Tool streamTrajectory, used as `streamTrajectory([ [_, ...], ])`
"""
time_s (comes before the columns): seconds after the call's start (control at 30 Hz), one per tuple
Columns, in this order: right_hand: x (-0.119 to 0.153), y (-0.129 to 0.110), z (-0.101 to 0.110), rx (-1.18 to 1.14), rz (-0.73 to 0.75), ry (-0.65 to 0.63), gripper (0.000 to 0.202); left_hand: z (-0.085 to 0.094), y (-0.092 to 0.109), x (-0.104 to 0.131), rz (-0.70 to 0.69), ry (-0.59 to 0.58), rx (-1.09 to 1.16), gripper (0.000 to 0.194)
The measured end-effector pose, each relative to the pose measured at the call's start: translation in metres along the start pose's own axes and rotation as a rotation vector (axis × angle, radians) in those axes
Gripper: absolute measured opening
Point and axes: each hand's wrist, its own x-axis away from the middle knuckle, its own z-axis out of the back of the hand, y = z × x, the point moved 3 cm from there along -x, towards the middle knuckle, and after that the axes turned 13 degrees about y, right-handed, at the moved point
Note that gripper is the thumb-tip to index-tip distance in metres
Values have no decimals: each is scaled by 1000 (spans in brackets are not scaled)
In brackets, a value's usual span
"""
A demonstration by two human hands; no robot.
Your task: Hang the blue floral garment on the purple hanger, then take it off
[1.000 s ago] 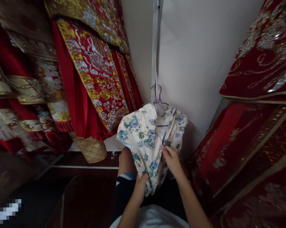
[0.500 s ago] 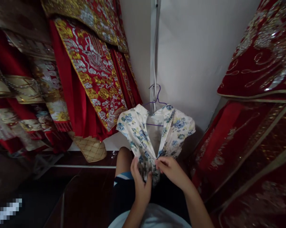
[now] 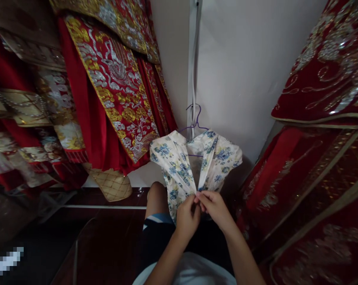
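Observation:
A white floral blouse [image 3: 174,162] with blue and yellow flowers hangs on a purple hanger [image 3: 198,122] in front of me, its front open in a deep V. My left hand [image 3: 188,213] is closed on the blouse's front at the bottom of the V. Right beside it, my right hand [image 3: 213,206] pinches the opposite front edge. Both sets of fingertips meet there, and they hide whatever small fastening may lie between them. The lower part of the blouse drops behind my hands.
Red garments with gold and silver embroidery [image 3: 116,91] hang at the left. More red beaded garments [image 3: 324,79] hang close on the right. A white strap [image 3: 193,59] runs down the pale wall [image 3: 241,51] to the hanger. A quilted gold piece [image 3: 113,186] hangs low at left.
My left hand has moved right and up from the blouse's left side to meet my right hand, its fingers closing on the front edge. The V opening has narrowed.

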Motion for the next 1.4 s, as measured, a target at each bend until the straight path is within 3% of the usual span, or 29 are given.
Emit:
streamTrajectory([
  [0.17,-27,-22,1,-218,-73,168,46,-11,3,9,39,-104,-83,14],
  [0.33,-75,-61,-1,-267,80,279,44,-24,-3,13,19,-193,-155,13],
  [0.47,-101,-80,-11,-278,123,337,41,-23,-7,12,7,-220,-237,12],
  [0.7,-98,-107,-21,-480,135,385,34,-16,-13,18,-8,-307,-257,16],
  [0.83,-85,-107,-17,-478,138,359,36,-13,-22,9,16,-302,-216,15],
  [0.93,-73,-97,-10,-490,155,377,37,-8,-17,-11,-30,-264,-64,14],
  [1.0,-67,-89,-5,-486,153,395,37,0,-4,-32,-77,-171,40,17],
  [1.17,-58,-88,-2,-446,192,365,34,31,58,-104,-324,151,206,36],
  [1.27,-54,-90,-2,-408,226,357,33,39,89,-138,-470,86,165,30],
  [1.4,-54,-89,-3,-400,223,346,34,40,102,-154,-575,50,23,18],
])
